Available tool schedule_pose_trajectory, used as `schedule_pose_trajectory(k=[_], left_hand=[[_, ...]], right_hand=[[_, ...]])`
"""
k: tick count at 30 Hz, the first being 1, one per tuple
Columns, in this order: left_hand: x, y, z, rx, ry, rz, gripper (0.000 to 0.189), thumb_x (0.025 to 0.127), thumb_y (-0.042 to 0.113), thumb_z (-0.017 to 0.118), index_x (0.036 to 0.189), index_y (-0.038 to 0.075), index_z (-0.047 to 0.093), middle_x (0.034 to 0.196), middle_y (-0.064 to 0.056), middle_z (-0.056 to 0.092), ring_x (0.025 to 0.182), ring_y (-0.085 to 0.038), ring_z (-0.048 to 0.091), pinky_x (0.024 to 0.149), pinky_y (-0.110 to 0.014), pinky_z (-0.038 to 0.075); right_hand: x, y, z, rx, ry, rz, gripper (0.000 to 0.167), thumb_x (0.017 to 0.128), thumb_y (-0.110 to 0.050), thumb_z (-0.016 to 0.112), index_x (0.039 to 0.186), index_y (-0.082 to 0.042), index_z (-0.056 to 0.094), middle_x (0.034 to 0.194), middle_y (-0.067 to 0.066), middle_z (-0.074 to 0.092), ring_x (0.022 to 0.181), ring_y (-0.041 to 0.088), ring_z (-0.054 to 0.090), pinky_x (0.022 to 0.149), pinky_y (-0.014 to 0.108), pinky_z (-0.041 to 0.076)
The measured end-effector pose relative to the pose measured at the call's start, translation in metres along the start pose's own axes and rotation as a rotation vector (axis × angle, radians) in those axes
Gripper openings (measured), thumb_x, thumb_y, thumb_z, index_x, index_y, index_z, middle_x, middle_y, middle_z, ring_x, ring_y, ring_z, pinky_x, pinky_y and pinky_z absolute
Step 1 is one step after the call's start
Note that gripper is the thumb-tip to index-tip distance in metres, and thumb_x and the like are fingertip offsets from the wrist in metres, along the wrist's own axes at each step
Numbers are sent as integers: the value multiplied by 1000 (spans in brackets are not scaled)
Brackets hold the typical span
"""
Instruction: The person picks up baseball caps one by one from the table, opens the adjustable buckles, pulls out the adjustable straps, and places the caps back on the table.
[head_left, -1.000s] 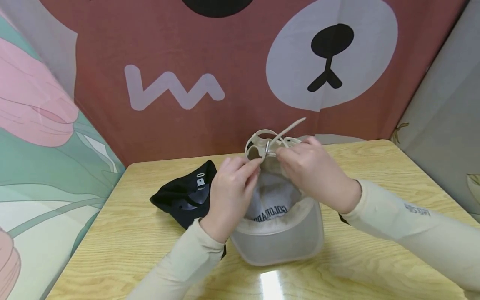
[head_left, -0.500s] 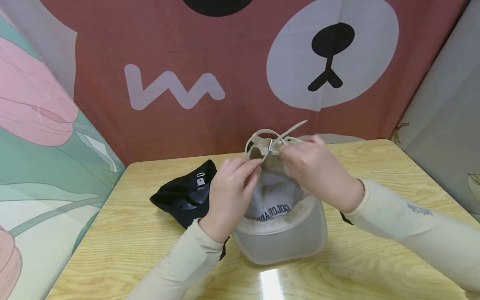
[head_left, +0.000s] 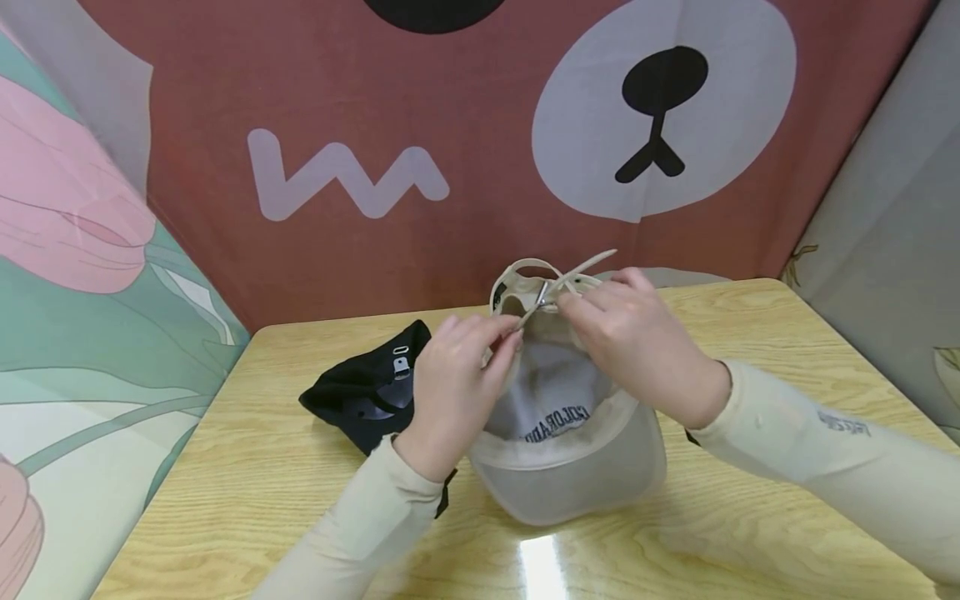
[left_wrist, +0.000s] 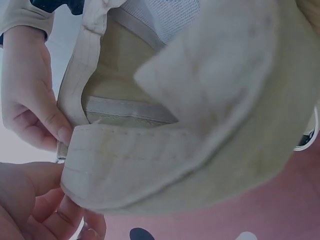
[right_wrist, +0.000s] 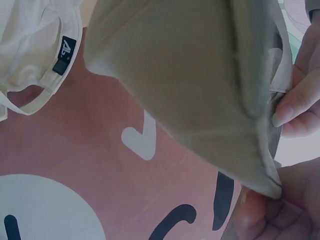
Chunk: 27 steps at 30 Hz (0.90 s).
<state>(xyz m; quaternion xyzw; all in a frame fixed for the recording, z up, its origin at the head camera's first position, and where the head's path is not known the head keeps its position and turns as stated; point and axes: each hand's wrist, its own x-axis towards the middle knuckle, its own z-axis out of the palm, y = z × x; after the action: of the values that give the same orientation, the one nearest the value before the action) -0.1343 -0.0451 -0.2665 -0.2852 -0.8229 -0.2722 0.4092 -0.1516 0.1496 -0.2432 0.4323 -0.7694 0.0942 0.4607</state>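
A beige baseball cap (head_left: 570, 467) is held with its inside facing me and its brim toward me; mirrored lettering shows through inside the crown. Thumb and fingers of my left hand (head_left: 453, 383) pinch the cap's thin back strap (head_left: 530, 315). This strap runs through a small metal buckle (head_left: 542, 292), and its free end sticks out up and to the right. My right hand (head_left: 637, 333) grips the cap's back edge beside the buckle. In the right wrist view the outside of the cap (right_wrist: 170, 85) hides part of the fingers.
A black cap (head_left: 360, 387) with a metal strap buckle lies left of my left hand. Behind the held cap is another cream cap (right_wrist: 40, 55) with a black label. The wooden table (head_left: 720, 517) ends at a brown bear-print cloth (head_left: 337, 258).
The cap's brim has swung a little to the right. My left fingers have drawn slightly down and left with the strap, and its free end sits a bit lower.
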Motion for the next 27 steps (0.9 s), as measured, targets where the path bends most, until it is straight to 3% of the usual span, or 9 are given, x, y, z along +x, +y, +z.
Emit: schedule_pose_trajectory(k=[11,19,27], left_hand=[[1,-1,1,25,5,6,12,84,4,72,94,9,77,83,0,71,74,-19,59,63,-29,49],[-1,-1,0,6,-2,-9,8,85,6,73,92,8,76,78,0,69,67,-18,52,56,-27,43],[-1,0,0,11,2,1,10,85,4,72,93,9,76,82,0,70,68,-19,54,57,-28,44]], right_hand=[[1,3,0,63,25,67,17,76,11,68,91,3,65,64,8,62,49,19,54,59,42,42],[1,4,0,-32,49,-1,21,72,15,62,88,1,60,63,7,59,50,20,50,59,43,43],[0,6,1,0,38,48,16,75,12,66,87,2,62,61,7,58,48,20,50,58,43,43]])
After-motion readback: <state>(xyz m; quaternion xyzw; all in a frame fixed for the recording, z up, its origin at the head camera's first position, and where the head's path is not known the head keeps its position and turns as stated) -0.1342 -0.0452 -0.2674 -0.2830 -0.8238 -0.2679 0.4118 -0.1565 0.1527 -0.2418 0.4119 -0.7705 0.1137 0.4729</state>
